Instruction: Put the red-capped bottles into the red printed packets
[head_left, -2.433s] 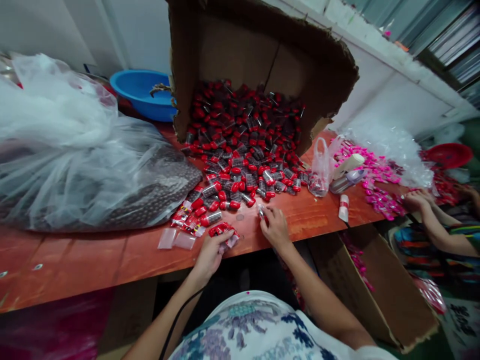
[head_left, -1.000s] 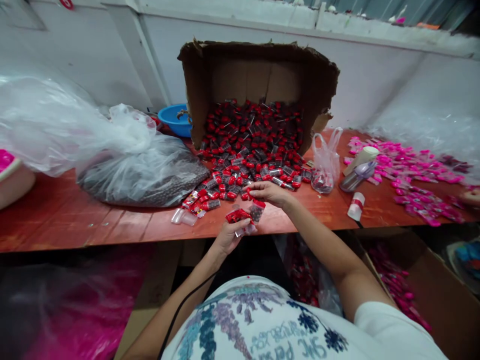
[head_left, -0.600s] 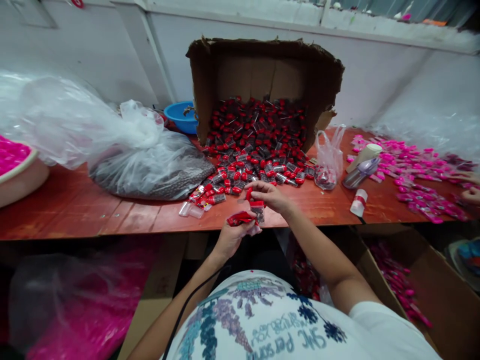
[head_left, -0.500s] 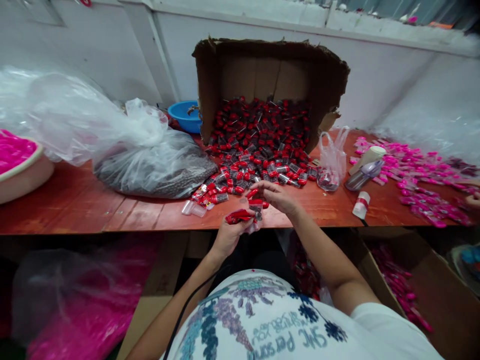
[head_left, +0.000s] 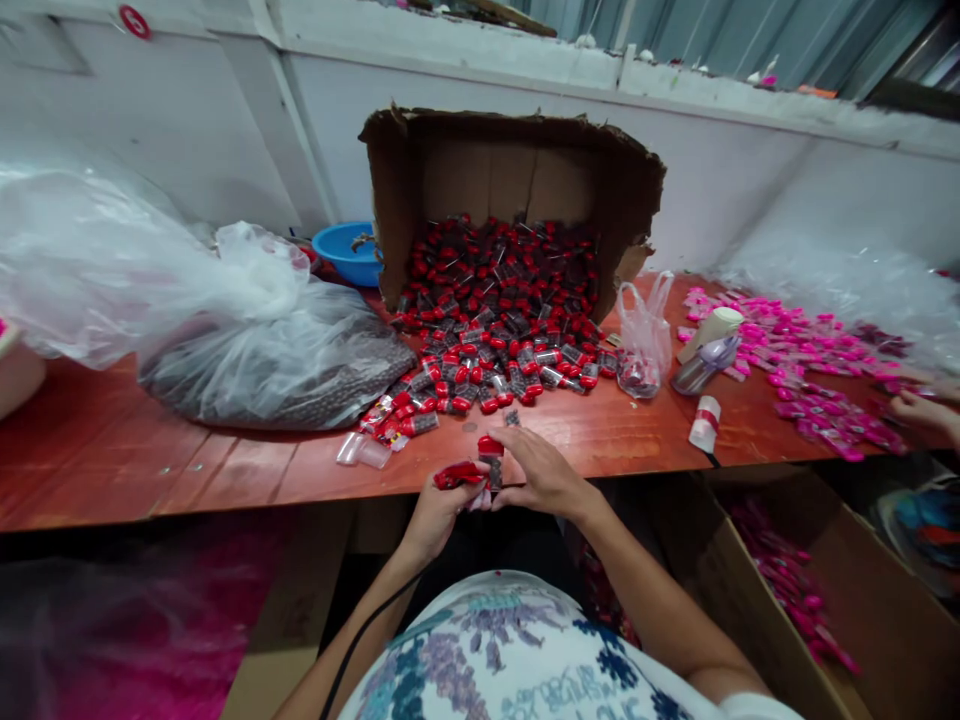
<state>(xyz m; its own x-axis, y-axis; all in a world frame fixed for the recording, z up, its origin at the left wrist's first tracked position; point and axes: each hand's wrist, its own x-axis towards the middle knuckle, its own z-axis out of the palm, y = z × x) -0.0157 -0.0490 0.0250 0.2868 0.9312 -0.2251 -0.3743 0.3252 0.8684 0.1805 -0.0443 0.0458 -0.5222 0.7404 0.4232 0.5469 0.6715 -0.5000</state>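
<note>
My left hand (head_left: pixel 435 515) is closed around a bunch of shiny red wrappers (head_left: pixel 459 474). Beside them, between my two hands, a small clear bottle (head_left: pixel 491 462) with a red cap and dark contents stands upright. My right hand (head_left: pixel 546 472) curves round the bottle, fingers at its cap and thumb near its base. Just beyond my hands, several similar red-capped bottles (head_left: pixel 480 345) spill in a heap out of a cardboard box (head_left: pixel 626 190) lying on its side. Two clear empty tubes (head_left: pixel 364 450) lie at the heap's left front.
On the red table (head_left: pixel 247 465), a plastic bag of dark pellets (head_left: pixel 277 365) lies left, a blue basin (head_left: pixel 349 255) behind it. To the right are a small plastic bag (head_left: pixel 643 345), a drink bottle (head_left: pixel 706 360), a white roll (head_left: pixel 705 423), pink pieces (head_left: pixel 795 340) and another person's hand (head_left: pixel 926 412).
My right hand has lowered from holding a red piece above the bottle to gripping the bottle itself, which now stands upright. The head view has tilted up and turned slightly right.
</note>
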